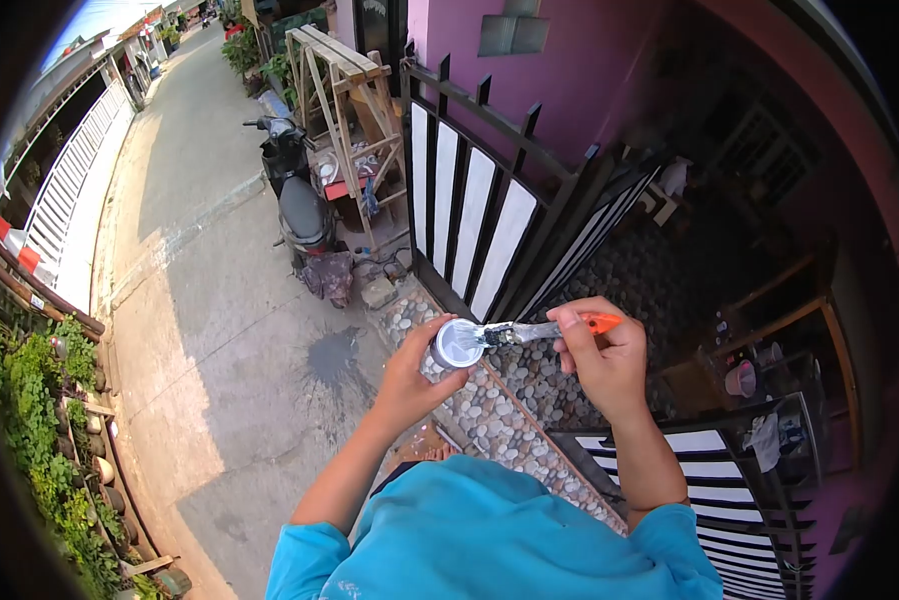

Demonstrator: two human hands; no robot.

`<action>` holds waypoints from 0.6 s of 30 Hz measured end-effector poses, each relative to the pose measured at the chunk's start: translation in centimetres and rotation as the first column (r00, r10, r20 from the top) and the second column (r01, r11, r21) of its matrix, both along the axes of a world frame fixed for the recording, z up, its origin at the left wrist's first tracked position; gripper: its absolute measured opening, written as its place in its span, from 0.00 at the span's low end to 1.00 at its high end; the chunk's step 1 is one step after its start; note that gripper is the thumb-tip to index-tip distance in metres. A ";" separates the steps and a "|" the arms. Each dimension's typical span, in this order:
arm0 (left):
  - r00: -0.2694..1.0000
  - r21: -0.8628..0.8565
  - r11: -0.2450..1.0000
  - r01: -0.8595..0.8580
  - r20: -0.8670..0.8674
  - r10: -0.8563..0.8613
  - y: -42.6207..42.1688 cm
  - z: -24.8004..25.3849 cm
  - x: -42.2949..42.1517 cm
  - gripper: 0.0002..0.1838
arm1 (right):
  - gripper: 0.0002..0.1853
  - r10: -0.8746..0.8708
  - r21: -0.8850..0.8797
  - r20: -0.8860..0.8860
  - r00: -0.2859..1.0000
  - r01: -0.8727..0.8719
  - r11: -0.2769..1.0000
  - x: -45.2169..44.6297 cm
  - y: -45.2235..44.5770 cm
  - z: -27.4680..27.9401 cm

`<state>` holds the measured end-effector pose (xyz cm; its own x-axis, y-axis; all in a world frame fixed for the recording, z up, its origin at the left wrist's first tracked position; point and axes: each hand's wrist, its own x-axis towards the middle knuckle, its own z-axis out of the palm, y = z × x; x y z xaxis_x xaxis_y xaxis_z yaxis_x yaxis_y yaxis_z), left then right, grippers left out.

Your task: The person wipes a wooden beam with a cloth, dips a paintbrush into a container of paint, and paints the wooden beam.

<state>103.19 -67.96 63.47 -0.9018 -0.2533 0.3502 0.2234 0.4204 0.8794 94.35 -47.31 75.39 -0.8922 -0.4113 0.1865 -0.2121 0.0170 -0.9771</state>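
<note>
My left hand is wrapped round a small white cup, with pale paint visible inside it. In my right hand is a paintbrush with an orange handle, gripped between thumb and fingers. The brush lies nearly level, its bristles at the right side of the cup's mouth. White and dark paint smears cover its ferrule. Just beyond my hands stands a black metal gate with white panels.
A second gate leaf is at lower right. Pebbled paving lies below my hands. A parked motorbike and a wooden trestle stand ahead, beside the concrete street. Plants line the left side.
</note>
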 end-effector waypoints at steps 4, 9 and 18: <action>1.000 -0.001 1.000 -0.010 0.001 0.010 0.0 -0.2 0.0 0.35 | 0.07 0.026 0.135 -0.214 0.976 0.003 0.991 -0.3 -1.1 -0.6; 1.000 -0.007 1.000 0.013 0.003 -0.013 -0.2 -0.8 -0.2 0.36 | 0.08 0.137 0.271 -0.320 0.938 -0.048 0.961 -0.1 -3.0 -0.1; 0.999 -0.032 0.999 0.035 0.006 -0.034 0.2 -1.2 -0.3 0.36 | 0.08 0.192 0.290 -0.320 0.928 -0.097 0.952 -0.7 -3.9 -1.5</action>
